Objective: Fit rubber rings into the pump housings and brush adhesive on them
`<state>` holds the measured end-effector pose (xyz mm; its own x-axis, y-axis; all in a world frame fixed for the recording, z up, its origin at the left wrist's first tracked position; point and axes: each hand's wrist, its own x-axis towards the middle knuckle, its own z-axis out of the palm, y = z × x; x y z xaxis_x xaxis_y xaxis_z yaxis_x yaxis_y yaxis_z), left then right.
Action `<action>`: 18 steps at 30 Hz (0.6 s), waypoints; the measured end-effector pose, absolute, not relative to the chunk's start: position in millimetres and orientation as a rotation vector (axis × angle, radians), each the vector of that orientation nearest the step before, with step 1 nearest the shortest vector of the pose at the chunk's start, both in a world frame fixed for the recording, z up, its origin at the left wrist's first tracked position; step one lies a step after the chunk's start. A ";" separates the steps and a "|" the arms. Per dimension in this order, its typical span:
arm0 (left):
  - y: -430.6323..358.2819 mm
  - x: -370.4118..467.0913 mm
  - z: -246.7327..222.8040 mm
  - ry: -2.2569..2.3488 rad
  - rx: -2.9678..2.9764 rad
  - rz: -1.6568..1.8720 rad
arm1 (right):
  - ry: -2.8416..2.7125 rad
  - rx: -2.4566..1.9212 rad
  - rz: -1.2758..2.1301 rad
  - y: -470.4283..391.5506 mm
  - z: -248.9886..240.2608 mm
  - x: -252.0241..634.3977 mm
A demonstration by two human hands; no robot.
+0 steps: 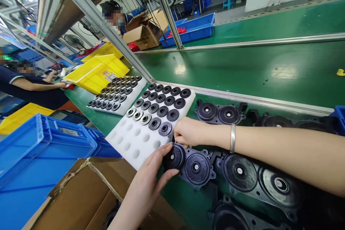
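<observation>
My left hand (151, 176) grips the left end of a black twin-disc housing (196, 167), its fingers along the upper edge and its thumb below. Just above that end, my right hand (188, 132) is closed, with its fingertips down at the housing's upper edge; whatever they hold is hidden. Right behind the knuckles stands a white foam tray (121, 147) with rows of black round discs (162, 111) and a few shinier, metallic-looking ones (138, 115). Its nearest rows show bare round hollows.
More black housings (239, 170) lie on the green table at the right, some under my right forearm. Left are a second disc tray (110, 93), a yellow bin (99, 73), blue crates (40, 151) and a cardboard box (81, 194). A metal post (107, 28) rises behind the trays. Co-workers sit beyond.
</observation>
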<state>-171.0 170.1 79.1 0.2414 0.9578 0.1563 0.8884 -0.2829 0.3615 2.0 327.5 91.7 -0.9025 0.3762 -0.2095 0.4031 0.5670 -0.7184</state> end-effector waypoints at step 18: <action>170.5 -169.0 79.3 1.758 2.378 0.522 | 2.934 0.614 -1.071 320.6 104.7 -5.0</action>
